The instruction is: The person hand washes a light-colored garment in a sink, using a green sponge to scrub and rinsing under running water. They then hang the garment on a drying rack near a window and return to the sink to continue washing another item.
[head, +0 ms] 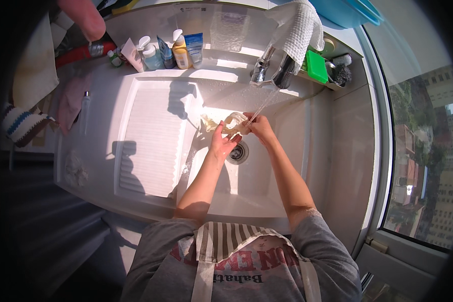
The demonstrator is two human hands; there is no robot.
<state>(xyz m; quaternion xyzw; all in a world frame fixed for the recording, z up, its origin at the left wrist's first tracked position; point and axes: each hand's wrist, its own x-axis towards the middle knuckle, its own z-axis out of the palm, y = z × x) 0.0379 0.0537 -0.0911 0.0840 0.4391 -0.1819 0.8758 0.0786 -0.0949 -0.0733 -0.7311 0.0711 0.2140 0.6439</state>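
Over the sink basin (pixel 287 158) I hold a wet, pale cream, thin and partly see-through item (pixel 234 120); it looks like fine fabric, though I cannot tell exactly what it is. My right hand (pixel 260 129) pinches its right end, right where the thin stream of running water (pixel 262 105) falls. Against its lower left side is my left hand (pixel 222 143), thumb raised and fingers partly spread. The loose left end spreads out beyond my left thumb. Below my hands lies the metal drain (pixel 237 152). A chrome faucet (pixel 285 71) stands behind, partly covered by a white textured cloth (pixel 296 34).
Left of the basin is a ribbed washboard (pixel 151 139). Several bottles and tubes, including a yellow pump bottle (pixel 181 53), line the back ledge. A green box (pixel 317 67) and brushes (pixel 341 71) sit at the back right. A window (pixel 419 151) borders the right side.
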